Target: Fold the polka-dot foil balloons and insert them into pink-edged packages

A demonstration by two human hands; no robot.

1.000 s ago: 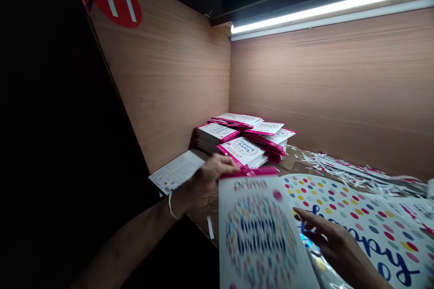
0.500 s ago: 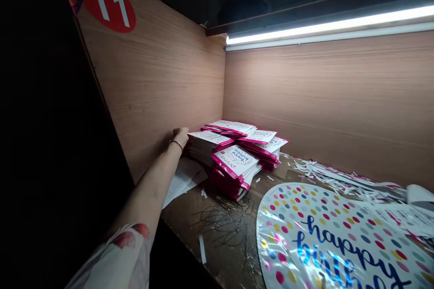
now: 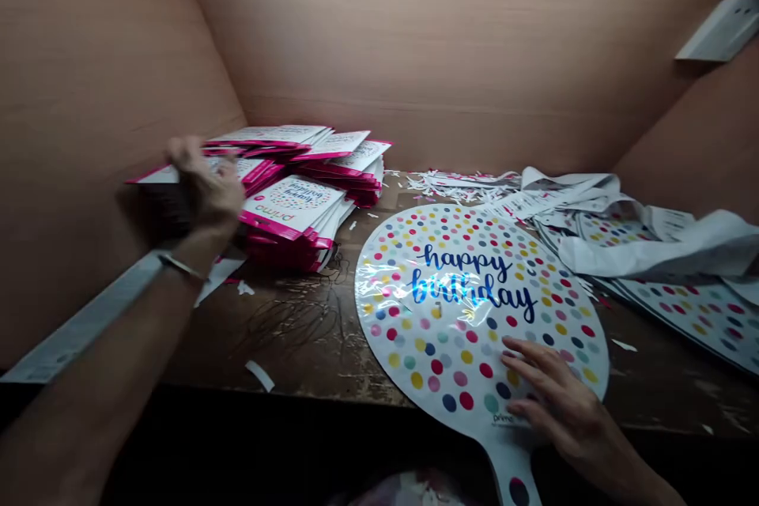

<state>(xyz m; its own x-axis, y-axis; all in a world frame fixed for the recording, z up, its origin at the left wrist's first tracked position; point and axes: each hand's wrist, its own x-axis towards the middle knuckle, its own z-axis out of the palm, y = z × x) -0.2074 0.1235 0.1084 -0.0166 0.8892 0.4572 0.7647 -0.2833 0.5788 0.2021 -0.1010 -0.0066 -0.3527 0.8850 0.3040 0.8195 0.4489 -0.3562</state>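
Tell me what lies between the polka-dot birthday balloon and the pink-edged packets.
In the head view, a tangle of thin dark strands lies on the worn wooden tabletop between the balloon and the packets.

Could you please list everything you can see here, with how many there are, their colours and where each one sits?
foil balloon printed "happy birthday": one, silver with coloured dots and blue lettering, front centre of the bench
packaged balloon stacks: several, white and pink, back left
dotted foil balloons: several, overlapping, silver with coloured dots, right
crumpled sheet: one, white, over those balloons
shredded strips: many, white and pink, by the back wall
paper scrap: one, white, near the front edge
wooden bench: one, brown, under everything
wooden wall panels: three, pale brown, around the bench
left hand: one, on the left stack, thin bracelet at the wrist
right hand: one, spread on the balloon's lower part
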